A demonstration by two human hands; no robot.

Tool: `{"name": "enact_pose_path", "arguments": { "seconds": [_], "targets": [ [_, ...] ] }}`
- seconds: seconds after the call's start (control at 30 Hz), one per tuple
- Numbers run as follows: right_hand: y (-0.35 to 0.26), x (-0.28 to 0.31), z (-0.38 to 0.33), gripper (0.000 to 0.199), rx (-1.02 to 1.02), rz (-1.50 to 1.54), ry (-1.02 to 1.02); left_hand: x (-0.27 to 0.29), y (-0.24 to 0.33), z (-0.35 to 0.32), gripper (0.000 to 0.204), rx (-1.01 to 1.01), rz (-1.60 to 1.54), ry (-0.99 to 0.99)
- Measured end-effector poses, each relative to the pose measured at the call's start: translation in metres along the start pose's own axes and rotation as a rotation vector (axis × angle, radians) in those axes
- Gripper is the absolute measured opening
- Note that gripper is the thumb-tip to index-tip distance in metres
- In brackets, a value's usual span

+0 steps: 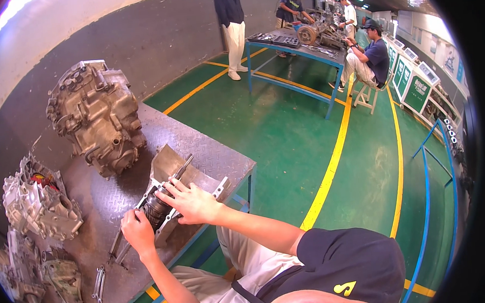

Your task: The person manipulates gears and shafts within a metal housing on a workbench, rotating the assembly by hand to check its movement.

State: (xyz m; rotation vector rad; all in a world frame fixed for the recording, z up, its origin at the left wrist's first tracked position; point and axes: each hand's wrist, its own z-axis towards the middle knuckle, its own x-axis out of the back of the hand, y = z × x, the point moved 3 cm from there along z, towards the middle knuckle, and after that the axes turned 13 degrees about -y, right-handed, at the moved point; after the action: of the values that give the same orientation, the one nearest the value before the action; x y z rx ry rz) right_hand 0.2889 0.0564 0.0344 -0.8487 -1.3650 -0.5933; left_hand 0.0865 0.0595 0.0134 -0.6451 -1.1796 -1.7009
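A dark gear cluster on a shaft point(156, 209) lies in an open metal gearbox housing half point(168, 162) near the table's right edge. My right hand point(195, 203) rests over the gears from the right, its fingers spread and touching the upper end of the cluster. Close by, my left hand point(138, 234) is at the lower left side of the gears, fingers curled in; what they grip is hidden by the hand. A thin metal shaft end point(185, 166) sticks up past my right fingertips. Long thin rods point(116, 248) show beside my left hand.
On the metal table point(197, 133) stand a large brown gearbox point(95, 118) and a silver housing point(39, 203). More castings point(65, 281) and several wrenches point(99, 284) lie at the near left. Beyond, people work around a blue-legged bench point(308, 48); a blue rail point(427, 207) stands right.
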Motion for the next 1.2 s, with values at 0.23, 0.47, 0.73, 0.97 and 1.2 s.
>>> {"name": "enact_pose_path", "arguments": {
  "seconds": [0.23,0.47,0.73,0.97,1.2],
  "targets": [
    [0.0,-0.001,0.001,0.103,0.003,0.008,0.007,0.003,0.004,-0.001,0.028,-0.005,-0.026,0.01],
    [0.001,-0.001,0.004,0.104,0.007,0.006,0.016,0.003,0.002,0.002,0.026,-0.004,-0.024,0.007],
    [0.002,-0.003,-0.002,0.101,0.024,-0.004,0.062,0.001,0.006,-0.001,0.025,-0.018,-0.034,-0.001],
    [-0.007,0.003,0.002,0.09,0.053,-0.004,0.072,0.006,-0.001,-0.008,0.023,-0.061,0.04,0.059],
    [0.002,0.014,-0.001,0.081,0.06,-0.011,0.133,0.008,0.021,-0.014,0.024,-0.118,0.095,0.1]
  ]
}}
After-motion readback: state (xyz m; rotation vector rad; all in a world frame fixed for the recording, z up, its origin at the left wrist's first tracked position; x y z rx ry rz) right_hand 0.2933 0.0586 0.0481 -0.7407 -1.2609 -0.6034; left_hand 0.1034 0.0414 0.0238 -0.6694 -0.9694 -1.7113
